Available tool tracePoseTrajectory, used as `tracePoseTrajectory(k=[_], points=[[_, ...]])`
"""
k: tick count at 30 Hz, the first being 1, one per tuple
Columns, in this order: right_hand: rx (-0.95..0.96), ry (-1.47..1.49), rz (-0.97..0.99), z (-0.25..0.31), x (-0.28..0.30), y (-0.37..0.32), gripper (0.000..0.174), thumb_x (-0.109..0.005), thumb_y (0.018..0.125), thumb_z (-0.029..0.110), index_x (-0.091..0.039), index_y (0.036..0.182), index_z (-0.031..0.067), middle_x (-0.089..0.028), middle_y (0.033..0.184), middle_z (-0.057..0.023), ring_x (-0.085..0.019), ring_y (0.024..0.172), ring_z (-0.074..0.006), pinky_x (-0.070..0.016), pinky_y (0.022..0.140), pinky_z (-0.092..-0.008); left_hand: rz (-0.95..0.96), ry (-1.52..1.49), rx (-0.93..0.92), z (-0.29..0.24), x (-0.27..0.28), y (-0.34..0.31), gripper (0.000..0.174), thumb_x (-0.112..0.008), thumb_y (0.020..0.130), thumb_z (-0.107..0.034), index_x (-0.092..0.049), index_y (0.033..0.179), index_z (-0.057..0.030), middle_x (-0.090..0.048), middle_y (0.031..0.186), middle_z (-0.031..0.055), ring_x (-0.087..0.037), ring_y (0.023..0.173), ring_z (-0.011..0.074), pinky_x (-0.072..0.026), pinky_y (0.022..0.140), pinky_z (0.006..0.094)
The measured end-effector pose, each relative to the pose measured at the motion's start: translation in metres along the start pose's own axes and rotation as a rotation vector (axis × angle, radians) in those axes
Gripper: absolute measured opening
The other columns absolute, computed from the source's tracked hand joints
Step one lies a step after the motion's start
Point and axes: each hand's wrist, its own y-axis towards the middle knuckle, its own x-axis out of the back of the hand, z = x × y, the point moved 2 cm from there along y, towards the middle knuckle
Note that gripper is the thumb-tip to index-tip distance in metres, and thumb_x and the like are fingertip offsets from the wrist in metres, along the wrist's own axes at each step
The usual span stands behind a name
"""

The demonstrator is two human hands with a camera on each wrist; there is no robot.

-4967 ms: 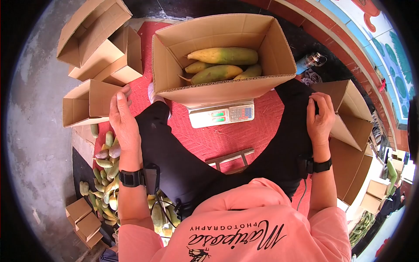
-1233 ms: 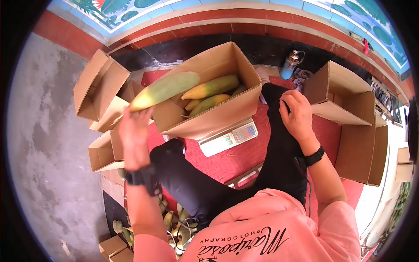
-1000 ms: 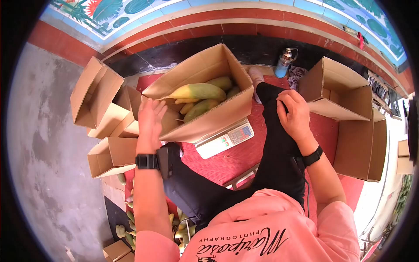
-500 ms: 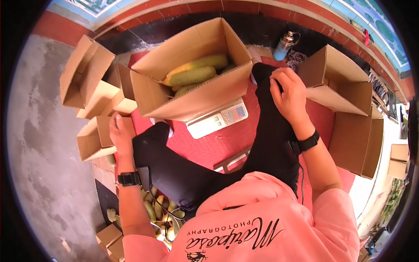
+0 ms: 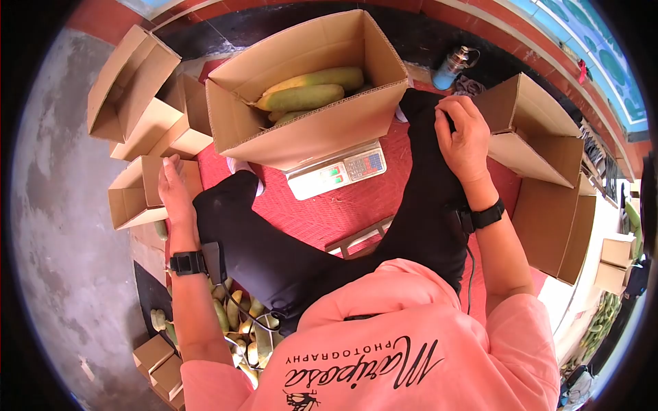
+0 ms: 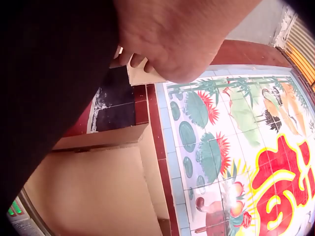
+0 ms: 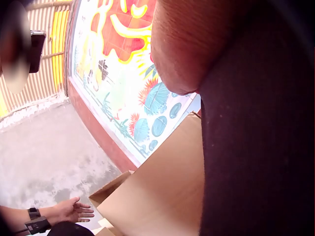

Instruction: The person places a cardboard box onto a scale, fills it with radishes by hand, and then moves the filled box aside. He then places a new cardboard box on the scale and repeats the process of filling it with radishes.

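Note:
A tall cardboard box [image 5: 322, 131] stands on the digital scale [image 5: 337, 171] between the person's feet. Inside lie several large yellow-green cucumbers [image 5: 305, 98]; the front wall hides part of them. Beside the left knee is the left hand [image 5: 177, 198], holding nothing; in the right wrist view its fingers [image 7: 86, 215] are spread straight. The right hand [image 5: 466, 140] rests on the right thigh with fingers loosely bent and nothing in them. In the left wrist view the scale's green digits [image 6: 15, 207] glow near the box.
Empty cardboard boxes stand at the left [image 5: 133, 96] and right [image 5: 555, 212]. Loose cucumbers [image 5: 236, 308] lie by the left hip. A blue flask [image 5: 452, 68] is near the tiled wall. Red matting [image 5: 301, 216] covers the floor between the legs.
The left hand carried a cucumber over the box, let go of it inside, and drew back to the left knee. The right hand stayed on the thigh. The head view has shifted.

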Motion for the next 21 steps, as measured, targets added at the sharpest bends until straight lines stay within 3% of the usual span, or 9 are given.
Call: tracePoseTrajectory(k=[18,21], points=[[0.003,0.0,-0.019,-0.005,-0.003,-0.006,0.008,-0.062,0.074,0.001,-0.059,0.081,0.0027,-0.06,0.084,-0.0098,-0.059,0.077,-0.0298,-0.0483,0.069,-0.0357,0.014,0.064,-0.03,-0.007,-0.005,-0.002,0.06,-0.035,0.097,-0.045,-0.054,0.114,0.0086,-0.057,0.115,0.0213,-0.053,0.113,0.0288,-0.0395,0.097,0.0385],[0.025,0.028,-0.094,-0.015,-0.007,-0.012,0.007,-0.062,0.074,0.001,-0.059,0.081,0.0025,-0.059,0.084,-0.0102,-0.059,0.077,-0.0303,-0.0481,0.069,-0.0363,0.013,0.095,-0.047,-0.009,-0.007,-0.003,0.058,-0.035,0.097,-0.043,-0.054,0.115,0.009,-0.057,0.115,0.0216,-0.054,0.112,0.0291,-0.0397,0.097,0.0384]])
